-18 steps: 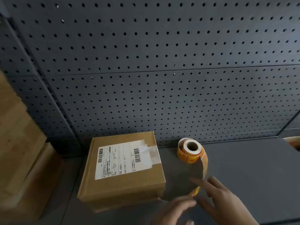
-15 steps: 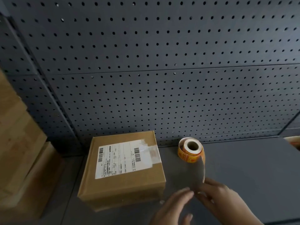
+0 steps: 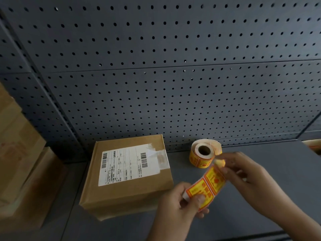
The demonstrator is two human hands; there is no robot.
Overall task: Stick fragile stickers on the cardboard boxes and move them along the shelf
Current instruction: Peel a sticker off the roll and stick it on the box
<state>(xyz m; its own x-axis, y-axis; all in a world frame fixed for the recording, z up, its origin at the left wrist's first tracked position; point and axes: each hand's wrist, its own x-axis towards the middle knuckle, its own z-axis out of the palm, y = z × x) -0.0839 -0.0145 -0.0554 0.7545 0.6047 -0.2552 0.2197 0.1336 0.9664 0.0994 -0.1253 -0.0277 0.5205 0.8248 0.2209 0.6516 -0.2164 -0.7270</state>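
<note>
A flat cardboard box (image 3: 126, 193) with a white shipping label (image 3: 128, 164) lies on the grey shelf (image 3: 260, 197). To its right stands a roll of yellow-and-red fragile stickers (image 3: 203, 153). A loose strip of stickers (image 3: 207, 185) runs from the roll down to my hands, printed side up. My left hand (image 3: 180, 204) pinches the strip's free lower end. Higher up, my right hand (image 3: 243, 173) grips the strip close to the roll. Both hands hover just right of the box.
Stacked cardboard boxes (image 3: 19, 164) stand at the far left on the neighbouring shelf bay. A dark pegboard wall (image 3: 173, 84) backs the shelf. The corner of another box (image 3: 312, 146) shows at the right edge.
The strip has been lifted and turned, so its printed side now faces up. Both hands have risen and taken hold of it, left on the free end, right near the roll.
</note>
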